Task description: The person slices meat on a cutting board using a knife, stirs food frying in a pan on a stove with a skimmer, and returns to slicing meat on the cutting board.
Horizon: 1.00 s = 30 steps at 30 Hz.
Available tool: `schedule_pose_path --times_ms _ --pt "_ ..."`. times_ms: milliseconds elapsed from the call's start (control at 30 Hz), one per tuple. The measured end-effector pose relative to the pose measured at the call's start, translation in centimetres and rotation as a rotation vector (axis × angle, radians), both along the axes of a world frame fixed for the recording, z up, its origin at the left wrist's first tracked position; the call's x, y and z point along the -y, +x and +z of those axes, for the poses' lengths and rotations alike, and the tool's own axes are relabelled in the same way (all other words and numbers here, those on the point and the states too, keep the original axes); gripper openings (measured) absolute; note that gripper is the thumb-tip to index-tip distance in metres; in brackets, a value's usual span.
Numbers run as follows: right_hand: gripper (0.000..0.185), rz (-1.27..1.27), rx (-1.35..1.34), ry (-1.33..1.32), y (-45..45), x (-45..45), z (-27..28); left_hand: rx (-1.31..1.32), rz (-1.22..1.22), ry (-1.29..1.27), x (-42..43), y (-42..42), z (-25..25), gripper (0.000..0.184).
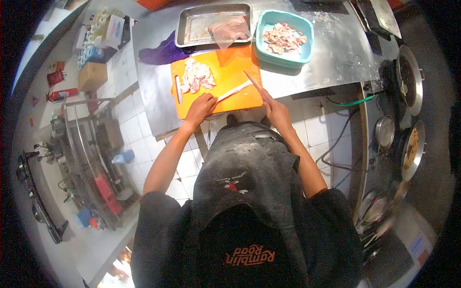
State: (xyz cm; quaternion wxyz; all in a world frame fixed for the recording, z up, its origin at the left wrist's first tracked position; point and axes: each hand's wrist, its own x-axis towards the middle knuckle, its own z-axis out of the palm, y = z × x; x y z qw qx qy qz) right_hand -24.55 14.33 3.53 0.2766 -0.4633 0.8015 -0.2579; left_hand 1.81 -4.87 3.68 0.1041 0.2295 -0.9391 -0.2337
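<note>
An orange cutting board (225, 72) lies at the front of a steel table. Across its near right part runs a long pale strip of meat (234, 91). My left hand (203, 107) is closed at the strip's left end, pinching it against the board. In my right hand (277, 114) is the handle of a knife (252, 80), its blade angled up and left over the strip's right end. A heap of pale pink sliced meat (197, 76) sits on the board's left side, beyond my left hand.
Behind the board stand a metal tray (194, 26) with bagged meat (230, 30) and a teal tub (283, 58) of cut meat pieces (284, 38). A purple cloth (161, 52) lies left. Pans (411, 149) line the right; a metal rack (79, 139) stands left.
</note>
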Motion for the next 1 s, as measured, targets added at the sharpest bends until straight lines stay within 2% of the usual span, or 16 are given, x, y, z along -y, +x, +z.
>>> schedule_pose_path --times_ms 133,200,267,333,400,567,733,1000 --pt "0.059 0.003 0.041 0.018 -0.3 -0.1 -0.2 0.118 0.014 -0.002 1.3 3.0 0.6 0.011" --pt "0.062 0.052 -0.037 0.056 -0.2 -0.1 0.2 0.204 0.13 0.005 1.8 3.5 1.4 0.011" --pt "0.064 0.04 -0.052 0.003 0.2 -0.1 1.3 0.115 0.18 0.036 1.6 2.6 2.2 0.012" --pt "0.066 0.034 -0.065 -0.047 0.9 -0.2 1.8 -0.14 0.216 0.045 0.7 -0.2 2.5 0.014" --pt "0.064 0.105 -0.126 -0.171 1.5 -0.3 1.5 -0.158 0.184 0.033 -0.3 -3.1 1.8 0.016" --pt "0.064 0.185 -0.142 -0.053 2.2 -1.7 -2.2 -0.251 0.101 0.093 -1.8 -8.2 -1.0 0.014" --pt "0.066 0.167 -0.125 -0.074 2.3 -2.3 -1.2 -0.274 0.149 0.094 -2.5 -9.5 -1.5 0.012" --pt "0.072 0.199 -0.101 0.037 3.2 -2.9 -0.4 -0.333 0.165 0.101 -2.6 -10.2 -2.3 0.01"
